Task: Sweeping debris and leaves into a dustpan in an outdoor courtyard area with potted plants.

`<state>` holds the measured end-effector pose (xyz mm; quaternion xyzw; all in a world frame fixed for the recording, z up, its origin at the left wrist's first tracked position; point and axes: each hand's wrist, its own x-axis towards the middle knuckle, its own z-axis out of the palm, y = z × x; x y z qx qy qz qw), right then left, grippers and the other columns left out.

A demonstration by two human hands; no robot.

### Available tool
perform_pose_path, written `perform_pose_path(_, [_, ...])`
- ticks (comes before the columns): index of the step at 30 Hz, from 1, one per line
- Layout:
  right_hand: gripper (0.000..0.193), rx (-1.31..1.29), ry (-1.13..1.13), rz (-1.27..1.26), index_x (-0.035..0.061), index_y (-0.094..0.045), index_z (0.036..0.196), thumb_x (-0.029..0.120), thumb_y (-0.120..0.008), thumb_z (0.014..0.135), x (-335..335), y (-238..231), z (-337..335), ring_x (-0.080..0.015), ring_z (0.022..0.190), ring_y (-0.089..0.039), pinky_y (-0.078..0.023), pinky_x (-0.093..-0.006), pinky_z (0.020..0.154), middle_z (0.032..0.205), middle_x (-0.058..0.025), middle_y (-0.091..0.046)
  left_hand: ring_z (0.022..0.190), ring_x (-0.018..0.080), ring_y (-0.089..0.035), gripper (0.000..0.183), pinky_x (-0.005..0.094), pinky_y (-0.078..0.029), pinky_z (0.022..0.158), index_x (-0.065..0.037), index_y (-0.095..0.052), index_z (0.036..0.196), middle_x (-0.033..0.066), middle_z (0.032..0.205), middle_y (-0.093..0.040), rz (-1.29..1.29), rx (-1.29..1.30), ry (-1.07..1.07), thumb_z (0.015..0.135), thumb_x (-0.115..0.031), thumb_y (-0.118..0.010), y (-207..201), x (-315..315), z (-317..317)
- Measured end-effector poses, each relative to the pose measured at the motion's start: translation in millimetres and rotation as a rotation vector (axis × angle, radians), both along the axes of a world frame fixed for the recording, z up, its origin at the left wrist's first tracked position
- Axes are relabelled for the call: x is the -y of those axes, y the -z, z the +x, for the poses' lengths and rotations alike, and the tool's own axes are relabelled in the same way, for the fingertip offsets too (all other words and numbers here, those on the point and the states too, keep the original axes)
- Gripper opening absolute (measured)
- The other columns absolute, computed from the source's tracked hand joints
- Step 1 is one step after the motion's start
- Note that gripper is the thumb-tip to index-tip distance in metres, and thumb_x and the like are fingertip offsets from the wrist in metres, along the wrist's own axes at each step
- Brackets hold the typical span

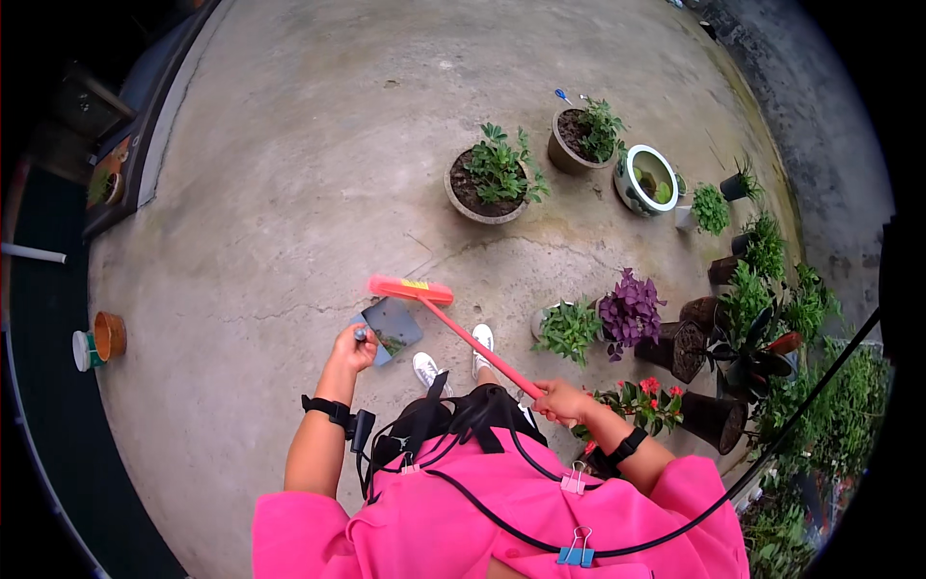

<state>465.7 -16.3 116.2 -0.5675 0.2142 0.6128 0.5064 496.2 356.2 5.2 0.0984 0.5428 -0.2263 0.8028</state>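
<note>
Your left hand grips the dustpan by its handle while, right of the dustpan, your right hand grips the broom, its long shaft slanting forward-left to the head just beyond the dustpan.

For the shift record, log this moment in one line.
left hand: holds dustpan by handle | right hand: holds broom | dustpan contents: green scraps

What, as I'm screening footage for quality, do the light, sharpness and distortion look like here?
Head view: soft, even light on the concrete floor, no hard shadows; head view: the dark strip at left bows with fisheye distortion; head view: the red broom head looks slightly smeared, the purple plant fairly crisp.
</note>
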Motion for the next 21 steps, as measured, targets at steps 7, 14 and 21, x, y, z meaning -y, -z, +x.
perform_pose_path(7, [0.03, 0.146, 0.015, -0.135, 0.0013, -0.039, 0.093, 0.001, -0.046, 0.063, -40, 50, -25, -0.0093, 0.033, -0.038, -0.032, -0.0219, 0.029, 0.047, -0.0014, -0.039, 0.039, 0.0097, -0.045, 0.016, 0.018, -0.033, 0.032, -0.007, -0.038, 0.06, 0.0018, 0.047, -0.044, -0.009, 0.018, 0.052, 0.073, -0.015, -0.039, -10, 11, 6])
perform_pose_path(14, [0.017, -0.299, 0.194, 0.241, 0.0067, -0.037, 0.084, 0.004, -0.045, 0.069, -32, 40, -9, -0.0006, 0.036, -0.035, -0.029, -0.0134, 0.028, 0.052, 0.0028, -0.037, 0.04, 0.01, -0.043, 0.016, 0.0174, -0.033, 0.033, -0.009, -0.035, 0.055, 0.0022, 0.048, -0.042, -0.069, 0.05, 0.056, 0.069, -0.013, -0.042, -9, 7, -1])
perform_pose_path(21, [0.025, -0.003, 0.023, 0.136, 0.0075, -0.043, 0.092, 0.008, -0.048, 0.067, 25, -4, 7, -0.0035, 0.033, -0.035, -0.028, -0.0176, 0.028, 0.048, 0.0023, -0.039, 0.038, 0.0064, -0.038, 0.015, 0.0162, -0.028, 0.031, -0.007, -0.036, 0.055, -0.001, 0.048, -0.039, -0.234, 0.026, 0.071, 0.066, -0.013, -0.045, -48, 3, -20])
